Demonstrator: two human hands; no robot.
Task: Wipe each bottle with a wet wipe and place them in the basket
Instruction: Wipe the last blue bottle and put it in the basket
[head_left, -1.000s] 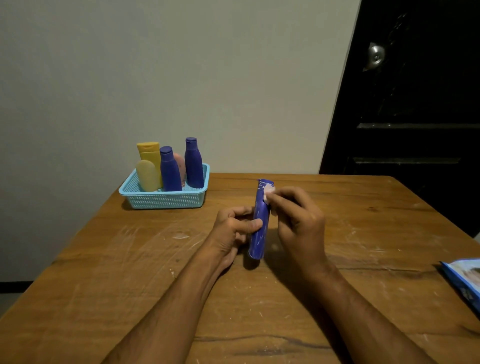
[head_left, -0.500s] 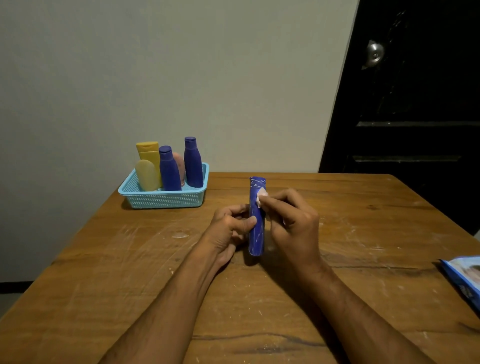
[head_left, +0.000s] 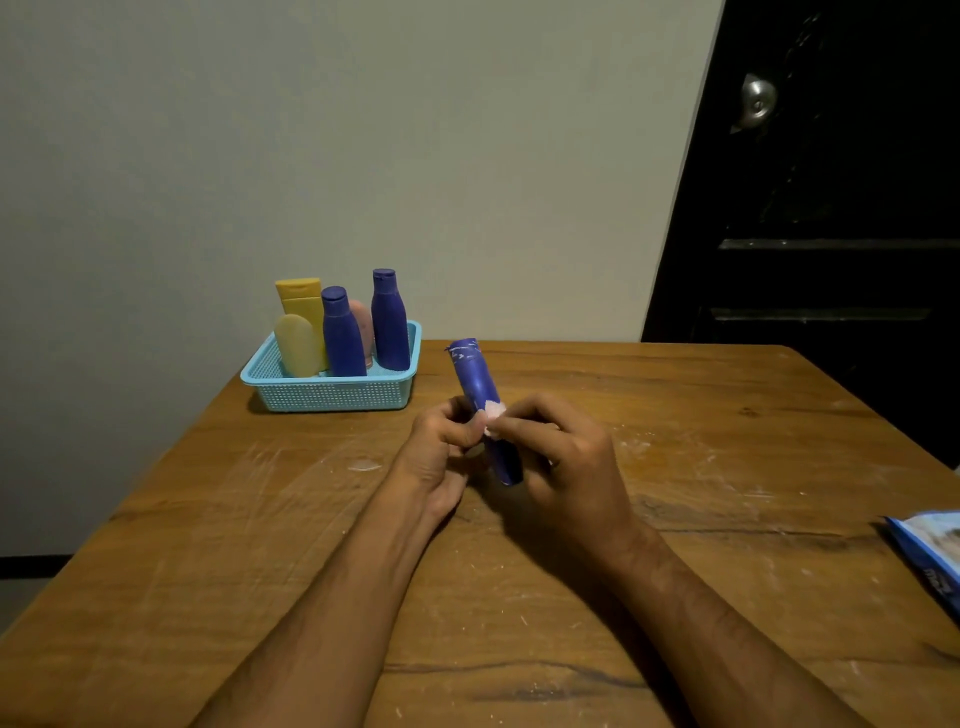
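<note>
So no readable brand anywhere; the blue tube (head_left: 483, 400) has worn white print near its top, too scuffed to read. Left hand (head_left: 441, 447) grips it above the wooden table (head_left: 208, 519), right hand (head_left: 561, 457) pinches a small white wipe (head_left: 493, 413) against it. Basket (head_left: 332, 392) holds five bottles: two blue, two yellow, one pinkish. Blue wipes pack (head_left: 930, 551) at right edge, text unreadable.

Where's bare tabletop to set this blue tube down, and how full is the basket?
Bare table lies right of the hands, up to the wipes packet, and also in front of the basket. The basket is crowded on its left and middle with standing bottles; its right end looks partly free.
</note>
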